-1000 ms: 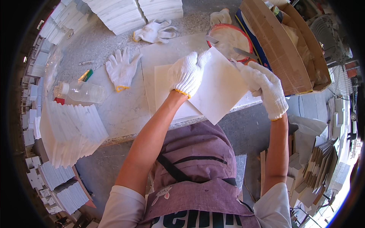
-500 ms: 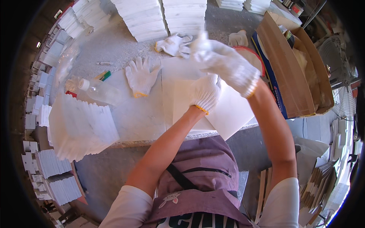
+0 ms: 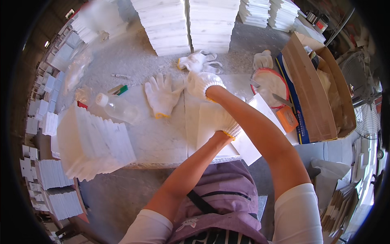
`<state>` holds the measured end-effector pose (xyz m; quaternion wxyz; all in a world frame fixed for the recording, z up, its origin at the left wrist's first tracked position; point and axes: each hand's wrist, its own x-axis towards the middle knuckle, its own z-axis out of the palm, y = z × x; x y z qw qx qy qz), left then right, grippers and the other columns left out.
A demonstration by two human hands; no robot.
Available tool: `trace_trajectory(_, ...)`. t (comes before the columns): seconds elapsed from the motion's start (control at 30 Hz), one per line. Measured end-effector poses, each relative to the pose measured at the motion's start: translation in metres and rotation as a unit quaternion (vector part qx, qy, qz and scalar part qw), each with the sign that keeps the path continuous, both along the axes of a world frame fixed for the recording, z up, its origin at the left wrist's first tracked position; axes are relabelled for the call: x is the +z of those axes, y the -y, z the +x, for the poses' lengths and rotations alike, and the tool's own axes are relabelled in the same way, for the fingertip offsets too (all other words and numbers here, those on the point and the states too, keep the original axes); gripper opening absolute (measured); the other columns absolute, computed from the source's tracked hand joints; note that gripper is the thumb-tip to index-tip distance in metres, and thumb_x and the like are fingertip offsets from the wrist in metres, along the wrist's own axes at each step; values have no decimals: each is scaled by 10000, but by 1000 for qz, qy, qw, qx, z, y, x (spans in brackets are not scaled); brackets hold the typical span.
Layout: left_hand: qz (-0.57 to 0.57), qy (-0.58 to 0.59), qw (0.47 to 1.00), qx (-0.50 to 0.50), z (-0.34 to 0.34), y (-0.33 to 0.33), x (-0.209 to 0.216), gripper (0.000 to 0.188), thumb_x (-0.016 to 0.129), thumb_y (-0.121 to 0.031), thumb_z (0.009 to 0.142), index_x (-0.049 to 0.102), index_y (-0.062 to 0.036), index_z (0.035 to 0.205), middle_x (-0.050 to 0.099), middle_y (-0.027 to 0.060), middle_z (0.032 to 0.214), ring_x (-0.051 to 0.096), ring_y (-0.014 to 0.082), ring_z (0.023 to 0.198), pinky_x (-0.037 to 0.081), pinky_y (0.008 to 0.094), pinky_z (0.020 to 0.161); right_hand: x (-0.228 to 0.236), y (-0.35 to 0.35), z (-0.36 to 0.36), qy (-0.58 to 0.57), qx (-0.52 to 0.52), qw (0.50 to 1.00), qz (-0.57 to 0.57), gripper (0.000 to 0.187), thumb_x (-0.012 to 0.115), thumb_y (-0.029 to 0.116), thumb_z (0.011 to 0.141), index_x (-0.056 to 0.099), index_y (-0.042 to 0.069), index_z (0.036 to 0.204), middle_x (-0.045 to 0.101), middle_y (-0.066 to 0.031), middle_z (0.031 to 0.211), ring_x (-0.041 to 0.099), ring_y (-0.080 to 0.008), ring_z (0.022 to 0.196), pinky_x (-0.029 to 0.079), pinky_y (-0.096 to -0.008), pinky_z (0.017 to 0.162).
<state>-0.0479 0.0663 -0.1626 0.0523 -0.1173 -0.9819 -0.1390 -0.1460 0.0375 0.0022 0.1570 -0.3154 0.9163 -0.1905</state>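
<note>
Both my hands wear white knit gloves with yellow cuffs. My left hand (image 3: 226,122) rests at a thin white slab (image 3: 207,116) on the worktable; its fingers are hidden under my right forearm. Another white slab (image 3: 251,144) lies at an angle beside it, one corner jutting past the table's front edge. Crossing over the left arm, my right hand (image 3: 200,84) is beyond the slabs, its fingers turned out of sight. Nearest to it are a loose white glove (image 3: 161,96) lying flat and a crumpled white glove (image 3: 199,62).
Stacked slabs (image 3: 95,142) stand at left, tall stacks (image 3: 162,26) at the back. A clear bottle (image 3: 118,107) lies left. Right are a red-rimmed bowl (image 3: 269,83) of whitish material, a scraper (image 3: 281,100), an orange block (image 3: 287,118) and an open cardboard box (image 3: 310,89).
My right hand has swung left and down from its raised, blurred position, crossing over my left arm. The left hand stays at the slabs. The whole view has shifted slightly.
</note>
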Motion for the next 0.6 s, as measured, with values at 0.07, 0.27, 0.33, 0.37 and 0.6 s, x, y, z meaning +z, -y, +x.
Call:
trace_trajectory(0.07,-33,2,999,-17,0,0,16,326,484,-294,960,574,-53,1162,597,156,1180,574,305,1092,457,434,880,18,-5,3,-6,-31,999,23,387,565,320,860,590,85,1166,664,-212,1079,649,-380,992,521,-458,835)
trace_trajectory(0.27,-130,11,991,-37,13,1,132,195,505,-190,955,612,-51,1040,622,182,1071,600,314,1017,480,442,796,105,-82,37,-133,-83,961,-226,708,735,457,794,476,81,1336,602,-212,1253,613,-348,1122,508,-419,912)
trace_trajectory(0.33,120,40,989,76,4,-2,140,190,521,-202,966,599,-29,959,619,197,893,616,330,863,477,432,718,132,-132,50,-125,-200,931,-278,572,736,383,828,534,93,1277,621,-180,1240,638,-295,1089,527,-380,875)
trace_trajectory(0.37,247,54,960,118,1,-10,141,207,529,-208,972,592,-19,919,618,204,804,624,337,786,476,427,680,123,-169,45,-270,-168,925,-209,502,690,347,848,555,82,1253,624,-147,1198,640,-288,1046,519,-375,877)
trace_trajectory(0.6,424,40,899,99,-10,-21,129,321,527,-238,998,642,44,1101,707,174,969,658,210,874,498,348,766,43,-304,64,-246,-325,912,-30,408,644,300,850,614,184,1240,585,-152,1197,608,-344,1028,501,-429,882)
